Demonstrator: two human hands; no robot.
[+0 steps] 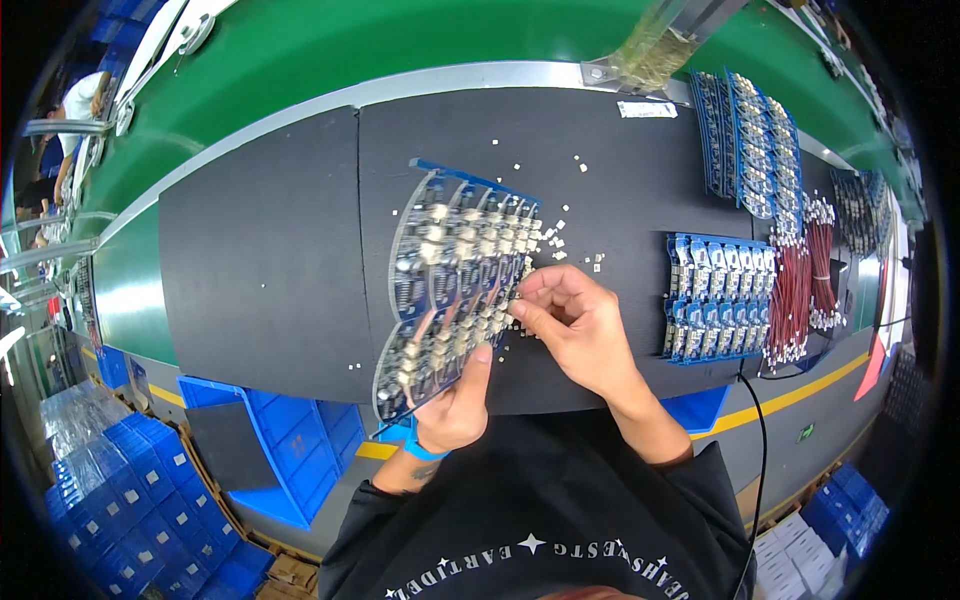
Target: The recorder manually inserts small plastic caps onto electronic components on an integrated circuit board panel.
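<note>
My left hand (455,412), with a blue band at the wrist, grips the lower edge of a circuit board panel (440,290). The panel stands tilted above the dark bench mat, and rows of cream-white connectors and dark parts cover it. At its right edge my right hand (580,325) has thumb and forefinger pinched together against the row of connectors. Whatever sits between those fingertips is too small to make out. Small white pieces (557,241) lie scattered on the mat just beyond the right hand.
Blue circuit board panels (718,300) rest on the right of the mat, with more boards (755,150) standing behind. Red wire bundles (790,300) lie beside them. A metal post (650,60) rises at the far edge. Blue crates (290,440) stand below the bench at left.
</note>
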